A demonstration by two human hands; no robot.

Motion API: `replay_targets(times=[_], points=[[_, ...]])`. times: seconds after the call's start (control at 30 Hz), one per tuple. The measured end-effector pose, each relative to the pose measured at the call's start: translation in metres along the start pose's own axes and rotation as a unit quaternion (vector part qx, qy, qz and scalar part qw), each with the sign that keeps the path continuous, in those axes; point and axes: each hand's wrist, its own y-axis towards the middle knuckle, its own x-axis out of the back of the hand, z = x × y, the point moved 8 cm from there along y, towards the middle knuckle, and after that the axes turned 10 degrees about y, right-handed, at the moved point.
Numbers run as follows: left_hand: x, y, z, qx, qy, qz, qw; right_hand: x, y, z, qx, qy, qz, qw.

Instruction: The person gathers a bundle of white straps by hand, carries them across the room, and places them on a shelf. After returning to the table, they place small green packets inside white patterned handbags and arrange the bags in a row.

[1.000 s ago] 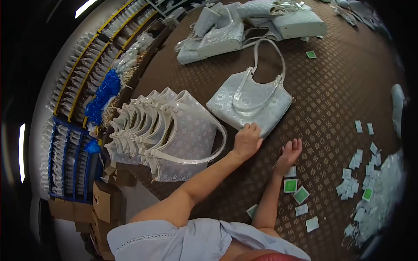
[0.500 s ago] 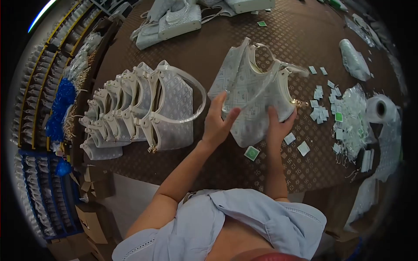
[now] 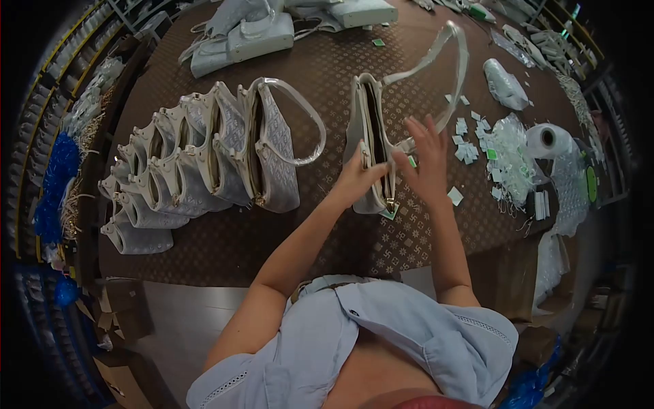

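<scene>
A pale grey patterned handbag [image 3: 359, 129] stands upright on the table in front of me, its long zipped top turned up. My left hand [image 3: 355, 178] grips it near the close end, thumb across the top edge and fingers on the left side. To its right, my right hand [image 3: 424, 163] is open, fingers stretched upward and apart, close by the bag's side. The plastic-wrapped strap [image 3: 460, 58] loops up and away to the right, its lower part passing behind that hand. A bit of green shows beside the right thumb. One small packet [image 3: 390, 213] lies by the bag's near end.
On the left stands a row of similar handbags [image 3: 279, 163]. More bags [image 3: 262, 42] lie at the back. Toward the right are scattered small white packets [image 3: 466, 151], a heap of clear-wrapped packets [image 3: 509, 160], a plastic roll [image 3: 547, 138] and a wrapped bundle [image 3: 505, 85].
The handbag has turned from lying broadside to standing with its opening up. Its strap has swung up to the right. My right hand has let go of the bag's lower right and spread its fingers.
</scene>
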Motion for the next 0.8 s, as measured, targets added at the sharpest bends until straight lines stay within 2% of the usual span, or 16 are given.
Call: replay_targets(times=[0.03, 0.07, 0.1, 0.13, 0.2, 0.23, 0.27, 0.3, 0.4, 0.47, 0.5, 0.53, 0.6, 0.63, 0.67, 0.8], points=[[0.002, -0.007, -0.008, -0.005, 0.001, -0.021, 1.000, -0.026, -0.007, -0.041, -0.101, -0.031, 0.040, 0.994], [0.008, -0.007, -0.002, 0.017, -0.005, -0.034, 0.999, -0.042, -0.025, -0.068, -0.257, 0.211, 0.019, 0.943], [0.016, -0.008, 0.007, 0.041, -0.010, -0.047, 0.998, -0.069, -0.056, -0.086, -0.393, 0.437, 0.006, 0.809], [0.022, -0.012, 0.005, 0.040, 0.005, -0.063, 0.997, -0.095, -0.085, -0.112, -0.447, 0.448, 0.096, 0.768], [0.029, -0.014, 0.005, 0.060, 0.025, -0.059, 0.996, -0.092, -0.072, -0.051, -0.415, 0.444, 0.080, 0.790], [0.030, -0.014, 0.010, 0.084, 0.040, -0.052, 0.994, -0.092, -0.069, -0.034, -0.371, 0.310, 0.152, 0.862], [0.038, -0.013, 0.017, 0.073, 0.053, -0.096, 0.991, -0.099, -0.067, -0.031, -0.369, 0.309, 0.153, 0.863], [0.041, -0.010, 0.021, 0.071, 0.052, -0.097, 0.991, -0.110, -0.068, -0.033, -0.401, 0.366, 0.142, 0.828], [0.059, -0.014, 0.001, 0.019, 0.145, -0.111, 0.983, -0.124, -0.058, -0.038, -0.363, 0.421, 0.099, 0.825], [0.079, -0.019, -0.015, -0.003, 0.239, -0.162, 0.957, -0.117, -0.055, -0.050, -0.398, 0.164, 0.115, 0.895], [0.090, -0.023, -0.025, -0.021, 0.328, -0.202, 0.923, -0.120, -0.051, -0.049, -0.394, 0.165, 0.120, 0.896], [0.099, -0.030, -0.030, 0.072, 0.348, -0.183, 0.917, -0.118, -0.045, -0.048, -0.374, 0.084, 0.134, 0.914], [0.115, -0.045, -0.038, 0.106, 0.383, -0.231, 0.888, -0.115, -0.032, -0.043, -0.327, -0.079, 0.156, 0.929], [0.127, -0.056, -0.038, 0.142, 0.417, -0.273, 0.855, -0.118, -0.026, -0.037, -0.322, -0.076, 0.161, 0.930], [0.136, -0.058, -0.039, 0.101, 0.458, -0.287, 0.835, -0.122, -0.020, -0.027, -0.320, -0.093, 0.188, 0.924], [0.149, -0.072, -0.050, 0.135, 0.463, -0.323, 0.815, -0.143, -0.009, -0.007, -0.327, -0.037, 0.293, 0.898]])
